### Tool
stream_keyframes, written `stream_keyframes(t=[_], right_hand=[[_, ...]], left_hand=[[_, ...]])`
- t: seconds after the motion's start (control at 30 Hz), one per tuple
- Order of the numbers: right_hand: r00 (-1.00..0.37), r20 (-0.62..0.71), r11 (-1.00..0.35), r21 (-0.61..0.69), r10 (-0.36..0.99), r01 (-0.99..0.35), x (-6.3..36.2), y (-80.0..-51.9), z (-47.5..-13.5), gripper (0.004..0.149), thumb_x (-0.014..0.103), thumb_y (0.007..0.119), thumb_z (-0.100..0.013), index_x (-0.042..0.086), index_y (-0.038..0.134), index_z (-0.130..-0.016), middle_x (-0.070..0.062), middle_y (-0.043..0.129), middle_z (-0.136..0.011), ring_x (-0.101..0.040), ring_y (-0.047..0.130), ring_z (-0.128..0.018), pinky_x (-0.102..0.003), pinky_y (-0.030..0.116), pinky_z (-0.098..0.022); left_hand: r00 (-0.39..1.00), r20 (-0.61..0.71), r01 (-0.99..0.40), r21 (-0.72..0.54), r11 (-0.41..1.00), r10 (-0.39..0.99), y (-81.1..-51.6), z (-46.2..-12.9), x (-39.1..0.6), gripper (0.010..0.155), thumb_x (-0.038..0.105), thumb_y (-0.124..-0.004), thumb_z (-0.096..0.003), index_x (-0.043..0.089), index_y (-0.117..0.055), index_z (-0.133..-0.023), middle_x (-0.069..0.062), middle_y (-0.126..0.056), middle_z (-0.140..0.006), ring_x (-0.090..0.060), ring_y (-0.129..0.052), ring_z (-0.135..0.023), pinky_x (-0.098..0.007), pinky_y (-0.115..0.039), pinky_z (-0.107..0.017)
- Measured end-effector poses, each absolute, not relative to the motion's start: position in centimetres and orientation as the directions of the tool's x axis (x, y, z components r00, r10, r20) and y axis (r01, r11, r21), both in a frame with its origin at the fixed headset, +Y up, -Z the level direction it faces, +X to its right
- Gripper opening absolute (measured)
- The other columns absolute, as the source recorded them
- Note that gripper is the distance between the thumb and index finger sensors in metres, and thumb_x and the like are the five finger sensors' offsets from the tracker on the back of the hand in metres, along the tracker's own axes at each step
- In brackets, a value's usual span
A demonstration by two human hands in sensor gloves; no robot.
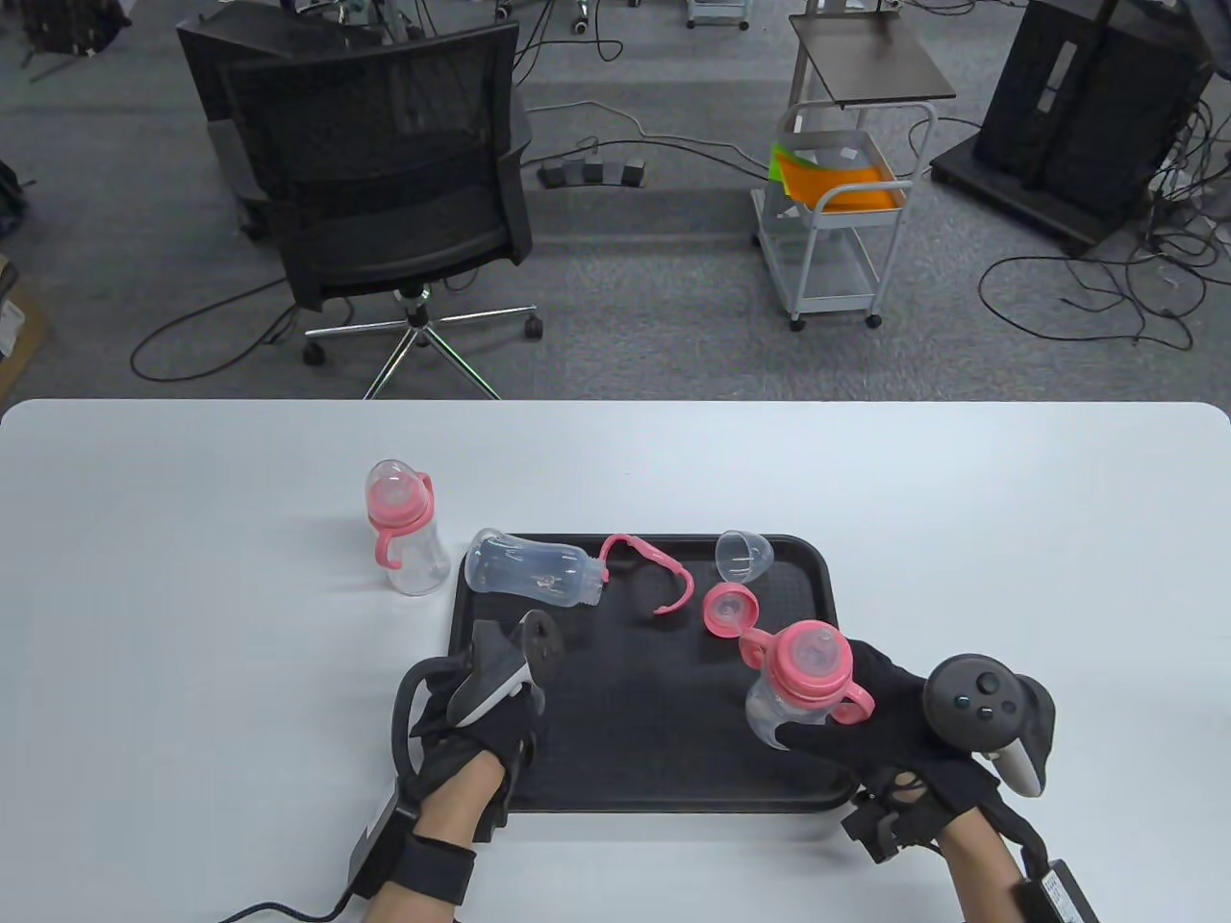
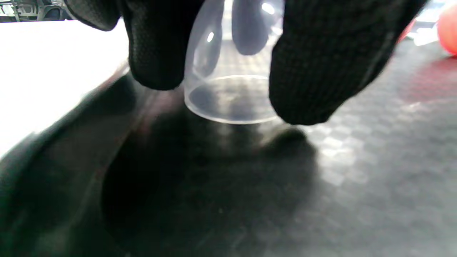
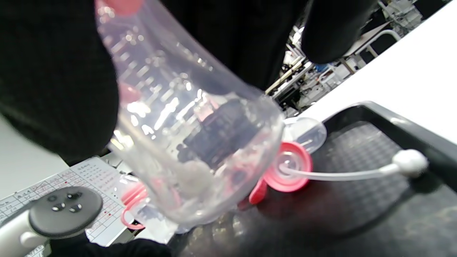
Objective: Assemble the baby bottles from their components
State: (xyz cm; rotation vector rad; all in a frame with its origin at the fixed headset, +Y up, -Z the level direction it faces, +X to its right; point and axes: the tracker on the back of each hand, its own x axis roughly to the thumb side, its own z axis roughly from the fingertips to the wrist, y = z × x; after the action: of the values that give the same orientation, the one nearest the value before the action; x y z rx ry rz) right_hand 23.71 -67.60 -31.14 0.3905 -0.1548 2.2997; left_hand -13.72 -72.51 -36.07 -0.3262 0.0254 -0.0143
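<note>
Gloved fingertips [image 2: 157, 60] of the left hand [image 1: 481, 716] are pinching a clear dome cap [image 2: 228, 89] just above the black tray [image 1: 673, 769], rim down. Light, smooth and probably slippery, it is best held by its sides. Over the tray's right part, the right hand [image 1: 885, 721] is wrapping around a pink-collared bottle [image 1: 803, 687], tilting it.

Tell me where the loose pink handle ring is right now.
In the table view the loose pink handle ring lies on the black tray, near its far edge, between the lying clear bottle on its left and the pink nipple collar on its right.
</note>
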Motion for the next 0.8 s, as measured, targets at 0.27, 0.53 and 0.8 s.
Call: stream_keyframes(t=[0.27, 0.53, 0.8], right_hand=[[-0.659, 0.335, -0.705, 0.024, 0.674, -0.709, 23.1, -67.7, -31.1, 0.09, 0.051, 0.108, -0.023, 0.016, 0.073, -0.098, -0.007, 0.085, -0.09, -0.034, 0.09, -0.083, -0.062, 0.072, -0.065], [-0.664, 0.347, -0.716, 0.032, 0.662, -0.698, 22.9, -67.7, -31.0, 0.089, 0.051, 0.107, -0.023, 0.017, 0.073, -0.099, -0.007, 0.085, -0.09, -0.034, 0.09, -0.083, -0.061, 0.072, -0.065], [-0.703, 0.36, -0.76, 0.023, 0.613, -0.65, 22.2, -67.8, -30.8, 0.09, 0.05, 0.107, -0.024, 0.017, 0.072, -0.099, -0.007, 0.085, -0.091, -0.034, 0.09, -0.084, -0.061, 0.072, -0.065]], left_hand=[[0.931, 0.179, -0.299, -0.123, 0.946, 0.318, -65.6, -33.3, -13.5, 0.087, 0.059, -0.105, -0.0361, 0.031, -0.063, -0.107, -0.01, -0.08, -0.103, -0.031, -0.096, -0.08, -0.067, -0.06, -0.074], [0.755, 0.42, -0.547, -0.02, 0.837, 0.504, -60.7, -30.8, -11.3, 0.086, 0.059, -0.104, -0.0372, 0.03, -0.064, -0.107, -0.011, -0.082, -0.103, -0.032, -0.097, -0.079, -0.068, -0.061, -0.073], [0.598, 0.591, -0.644, -0.049, 0.764, 0.541, -57.4, -28.6, -7.7, 0.087, 0.06, -0.104, -0.0373, 0.03, -0.063, -0.108, -0.01, -0.081, -0.104, -0.031, -0.096, -0.081, -0.068, -0.06, -0.074]])
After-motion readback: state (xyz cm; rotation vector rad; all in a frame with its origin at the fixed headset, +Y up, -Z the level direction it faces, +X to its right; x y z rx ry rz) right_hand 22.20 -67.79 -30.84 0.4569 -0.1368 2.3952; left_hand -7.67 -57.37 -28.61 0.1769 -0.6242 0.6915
